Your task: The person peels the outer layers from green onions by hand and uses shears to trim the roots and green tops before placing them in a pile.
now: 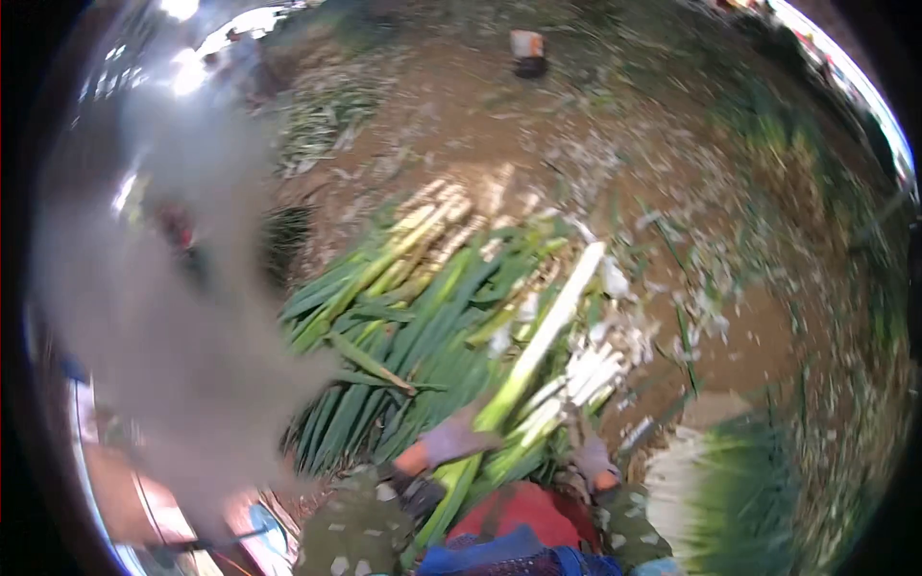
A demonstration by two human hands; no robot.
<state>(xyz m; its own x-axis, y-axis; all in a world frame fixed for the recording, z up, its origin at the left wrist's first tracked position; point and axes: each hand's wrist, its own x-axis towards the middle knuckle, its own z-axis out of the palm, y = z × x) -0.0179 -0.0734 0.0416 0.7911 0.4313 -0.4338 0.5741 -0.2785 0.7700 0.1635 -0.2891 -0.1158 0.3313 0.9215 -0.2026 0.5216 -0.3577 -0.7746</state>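
A long leek [547, 346] with a white shaft and green leaves slants up and away from me. My left hand [459, 439], in a pale purple-grey glove, is closed round its green part. To the right, my gloved right hand [590, 455] is beside a cluster of peeled white leeks [594, 372]; blur hides its fingers and whether anything is in them. Beyond both hands lies a broad heap of leeks [423, 298], their green leaves towards me and soil-stained white ends pointing away.
A neat bundle of leeks [740, 490] lies on the ground at lower right. Pale peelings [711, 298] litter the brown soil [461, 106]. A white-and-dark container [527, 53] stands far off. A grey blur covers much of the left side.
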